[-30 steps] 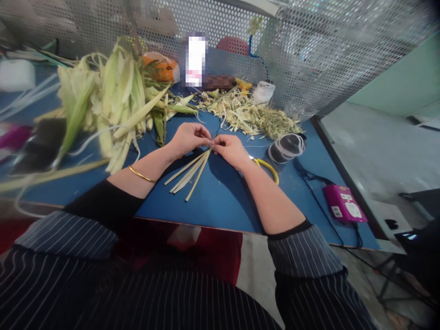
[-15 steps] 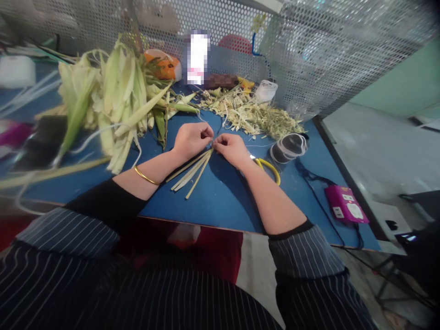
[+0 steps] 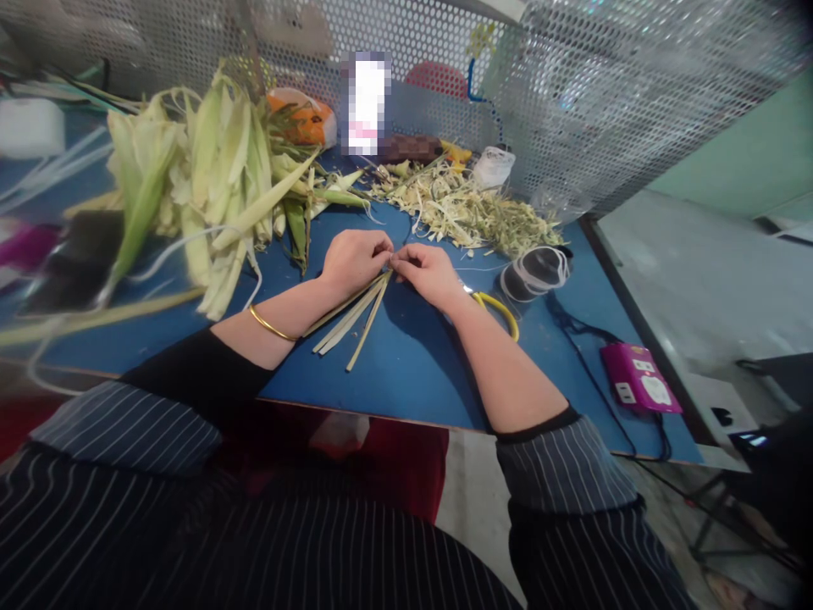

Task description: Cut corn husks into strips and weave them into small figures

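Note:
My left hand (image 3: 356, 261) is closed in a pinch at the gathered top of several narrow corn husk strips (image 3: 356, 320). The strips fan out below it over the blue table. Right beside it my right hand (image 3: 424, 269) is also pinched, fingertips almost touching the left ones. A thin pale thread (image 3: 478, 269) runs from behind the right hand toward a dark spool wound with white cord (image 3: 535, 273). Exactly how the thread lies between the fingertips is too small to see. Yellow-handled scissors (image 3: 499, 312) lie by my right wrist, partly hidden by it.
A heap of corn husks (image 3: 216, 178) covers the left of the blue table (image 3: 406, 381). Husk scraps (image 3: 457, 207) lie along the back, near a white cup-like container (image 3: 494, 167). A lit phone (image 3: 367, 102) stands against the perforated panel. A purple power strip (image 3: 641, 377) with cables sits right.
Both hands remain pinched together at the strips' top, with the fingertips shifted very slightly. The lower ends of the strips have moved a little to the right.

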A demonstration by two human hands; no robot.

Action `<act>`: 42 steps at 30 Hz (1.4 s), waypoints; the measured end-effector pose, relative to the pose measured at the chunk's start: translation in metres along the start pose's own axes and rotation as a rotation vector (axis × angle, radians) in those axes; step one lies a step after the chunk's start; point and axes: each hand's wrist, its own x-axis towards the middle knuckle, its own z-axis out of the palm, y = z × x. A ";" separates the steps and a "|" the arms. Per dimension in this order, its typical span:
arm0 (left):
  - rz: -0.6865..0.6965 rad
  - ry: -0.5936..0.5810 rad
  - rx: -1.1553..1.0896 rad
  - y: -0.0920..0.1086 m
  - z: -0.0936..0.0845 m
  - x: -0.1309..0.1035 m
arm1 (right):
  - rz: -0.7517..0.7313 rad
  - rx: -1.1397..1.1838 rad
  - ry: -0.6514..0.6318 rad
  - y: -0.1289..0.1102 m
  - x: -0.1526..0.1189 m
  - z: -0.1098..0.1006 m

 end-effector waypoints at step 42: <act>-0.048 0.001 -0.116 0.004 -0.001 -0.003 | 0.073 0.172 0.185 0.011 0.003 0.001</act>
